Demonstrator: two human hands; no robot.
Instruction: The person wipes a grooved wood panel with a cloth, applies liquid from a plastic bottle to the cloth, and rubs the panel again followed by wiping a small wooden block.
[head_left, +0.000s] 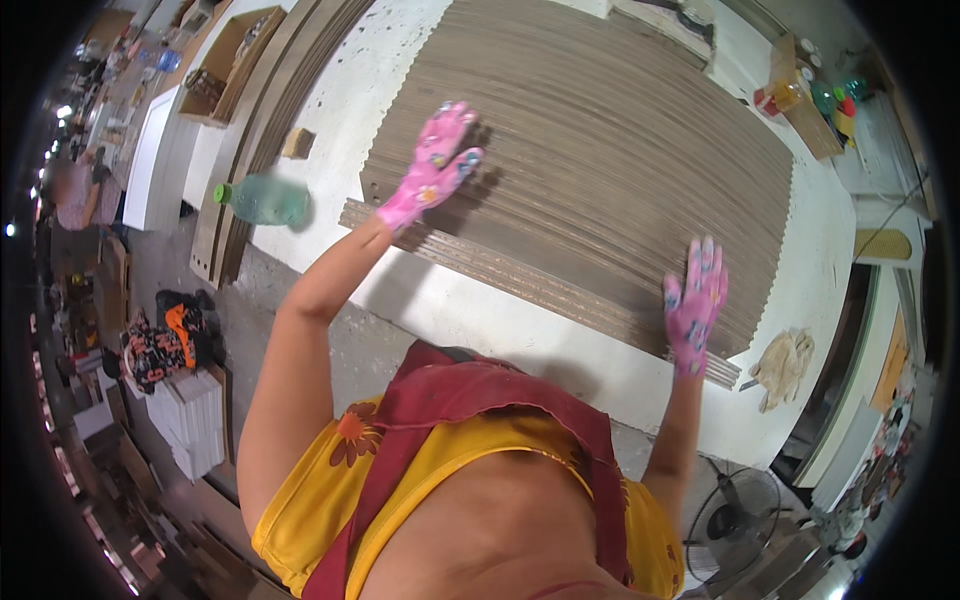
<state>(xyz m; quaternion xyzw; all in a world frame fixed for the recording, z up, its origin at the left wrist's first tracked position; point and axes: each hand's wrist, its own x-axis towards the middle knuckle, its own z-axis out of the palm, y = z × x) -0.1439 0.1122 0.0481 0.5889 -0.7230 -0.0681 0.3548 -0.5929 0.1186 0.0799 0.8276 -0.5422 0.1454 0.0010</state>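
Note:
A wide row of thin brown wooden strips [600, 150] lies side by side on a white worktable [290, 240]. My left hand [432, 165], in a pink patterned glove, is over the left part of the strips with its fingers stretched and the thumb apart. Whether it touches them I cannot tell. My right hand [696, 300], gloved the same way, lies flat near the right front end of the strips, fingers spread. Neither hand holds anything. Along the near edge, a few strips [500, 278] sit slightly apart from the rest.
A green-capped bottle [265, 200] and a small tan block [297, 143] are on the left. Long boards [240, 140] run beside them. A crumpled cloth glove [783, 368] lies at the right corner. A fan [732, 520] stands lower right. Another person [88, 195] is far left.

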